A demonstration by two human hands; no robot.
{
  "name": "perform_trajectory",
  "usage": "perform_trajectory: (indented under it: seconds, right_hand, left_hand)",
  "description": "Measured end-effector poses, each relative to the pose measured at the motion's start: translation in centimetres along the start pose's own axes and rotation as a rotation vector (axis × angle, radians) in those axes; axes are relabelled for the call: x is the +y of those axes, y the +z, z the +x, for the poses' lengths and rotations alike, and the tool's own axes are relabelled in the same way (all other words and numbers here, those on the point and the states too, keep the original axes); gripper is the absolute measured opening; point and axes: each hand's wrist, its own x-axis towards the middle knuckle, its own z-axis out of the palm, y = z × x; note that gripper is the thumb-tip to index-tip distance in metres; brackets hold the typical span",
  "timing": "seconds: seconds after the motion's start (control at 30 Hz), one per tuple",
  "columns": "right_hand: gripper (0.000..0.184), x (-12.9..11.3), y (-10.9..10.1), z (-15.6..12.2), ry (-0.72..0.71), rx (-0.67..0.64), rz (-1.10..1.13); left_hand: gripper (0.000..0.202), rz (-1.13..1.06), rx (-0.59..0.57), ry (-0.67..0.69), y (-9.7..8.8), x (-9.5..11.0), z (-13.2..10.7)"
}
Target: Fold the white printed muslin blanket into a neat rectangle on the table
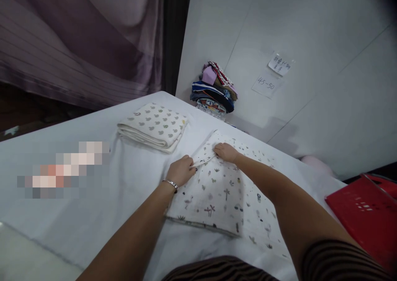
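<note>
A white cloth printed with small plants and birds (221,192) lies partly folded on the white table (93,214) in front of me. My left hand (181,170), with a metal bracelet on the wrist, pinches the cloth's folded edge at its left side. My right hand (226,152) is closed on the same fold a little farther back. Both hands hold one raised flap of the cloth between them.
A folded white cloth with grey heart-like prints (153,126) rests at the back left. A stack of coloured folded clothes (214,91) sits against the white wall, under two paper notes (273,76). A red plastic basket (367,214) stands at the right edge.
</note>
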Motion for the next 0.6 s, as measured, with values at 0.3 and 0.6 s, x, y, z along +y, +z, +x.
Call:
perform_trajectory:
  seconds: [0.3, 0.6]
  right_hand:
    - [0.026, -0.8, -0.3, 0.6, 0.043, -0.062, -0.066]
    - [0.02, 1.9, -3.4, 3.6, 0.013, -0.12, -0.013]
  left_hand:
    - [0.011, -0.041, 0.016, -0.048, -0.3, 0.0, 0.0]
    - [0.014, -0.089, 0.089, -0.124, -0.7, -1.1, 0.2]
